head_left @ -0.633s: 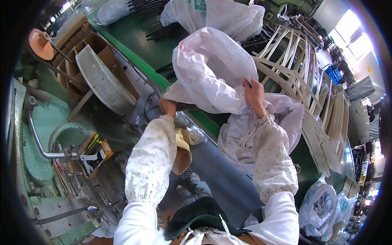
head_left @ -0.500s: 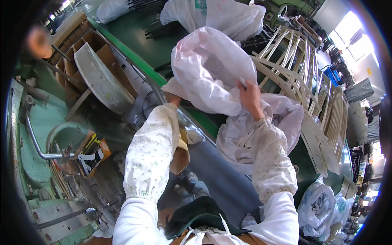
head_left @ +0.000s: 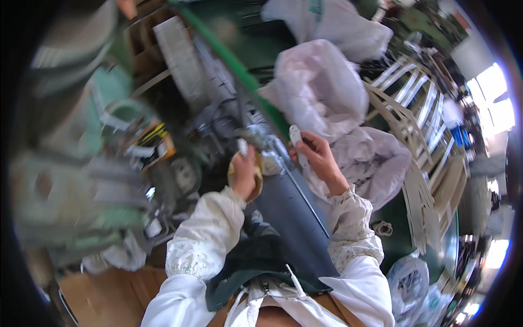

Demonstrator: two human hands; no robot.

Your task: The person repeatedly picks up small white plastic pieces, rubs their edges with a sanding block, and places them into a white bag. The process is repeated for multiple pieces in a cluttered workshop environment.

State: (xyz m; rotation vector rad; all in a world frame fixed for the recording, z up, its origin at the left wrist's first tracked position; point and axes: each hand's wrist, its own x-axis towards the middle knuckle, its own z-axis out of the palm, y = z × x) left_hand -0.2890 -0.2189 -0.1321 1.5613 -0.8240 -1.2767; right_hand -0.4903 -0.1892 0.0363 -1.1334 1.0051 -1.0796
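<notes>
My right hand [head_left: 318, 158] pinches a small, flat white piece with holes [head_left: 295, 137] between thumb and fingers, near the table's green edge. Lower and to the left, my left hand [head_left: 245, 173] is closed, with something small and white [head_left: 242, 146] at its fingertips; blur hides what kind it is. A tan, folded item [head_left: 260, 184] lies around or just behind that hand. Beyond my right hand stands an open white plastic bag [head_left: 321, 90] on the table. A second open white bag [head_left: 376, 158], holding pale contents, sits beside my right wrist.
Curved pale strips [head_left: 430, 141] are stacked at the right of the green table [head_left: 393, 210]. Another full white bag [head_left: 335, 24] lies at the back. Green machinery [head_left: 81, 188] stands blurred to the left, with cardboard [head_left: 103, 297] below it.
Both hands have left the white bag and drawn back toward me. The small white piece now shows in my right hand. My view has turned, shifting the machinery.
</notes>
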